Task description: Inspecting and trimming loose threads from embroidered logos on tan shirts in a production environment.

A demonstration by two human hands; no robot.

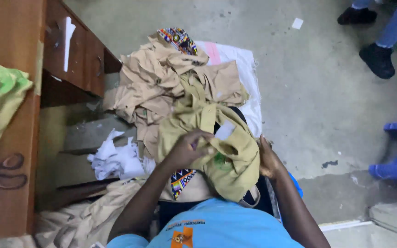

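head: olive garment point(228, 158) draped lengthwise downward

— Where does the view sit?
— On the person's head, looking steeply down, close over the lap and forearms.
— What fills the frame?
— The table point(10, 92) runs down the left edge, and the concrete floor point(318, 82) spreads across the upper right. There's only this one view.

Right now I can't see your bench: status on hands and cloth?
Left hand pinching the olive garment on the lap. Right hand steadying its edge. Tan cloth pile on floor ahead, scissors on desk.
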